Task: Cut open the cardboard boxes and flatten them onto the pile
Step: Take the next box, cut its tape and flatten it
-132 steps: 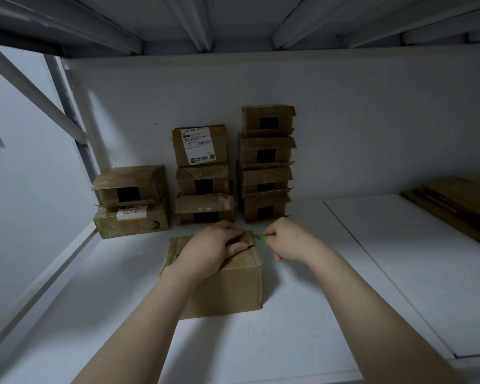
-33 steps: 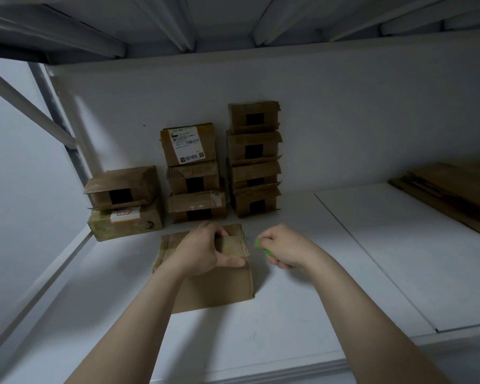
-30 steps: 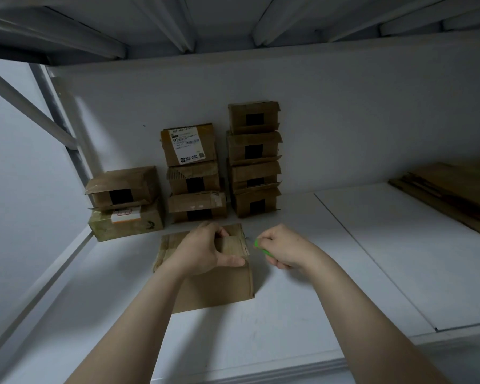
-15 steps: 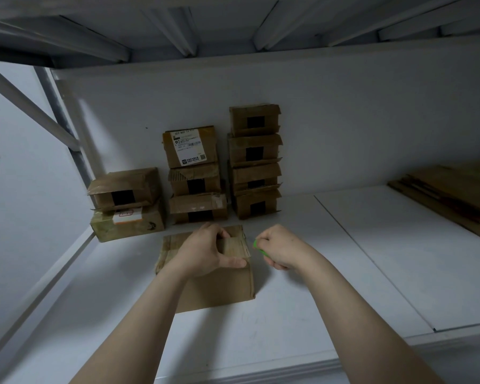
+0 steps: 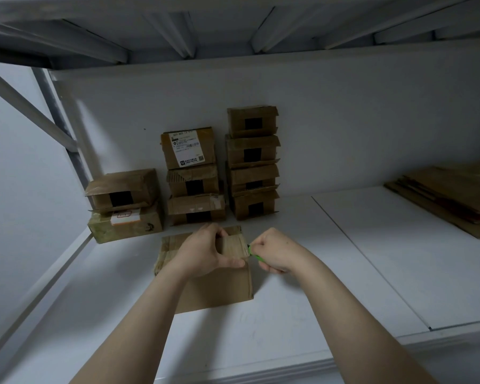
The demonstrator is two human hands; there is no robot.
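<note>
On the white shelf board (image 5: 344, 273), near its front edge, one brown cardboard box (image 5: 216, 289) sits under two bare hands.

The left hand (image 5: 203, 253) grips the box's top, fingers curled over the far side of the taped flap and thumb along the near edge. The right hand (image 5: 275, 252) is fisted round one small green-handled cutter (image 5: 257, 256), whose tip meets the box's top right edge. Against the far wall, nine more taped brown boxes stand in three stacks: two in the left stack (image 5: 125, 206), three in the middle stack (image 5: 191, 178), four in the right stack (image 5: 252, 164). The middle stack's top box carries a white printed label (image 5: 187, 148). Far right, well apart, lies one pile of flattened cardboard (image 5: 449, 195); its sheets are too dim to count.
</note>
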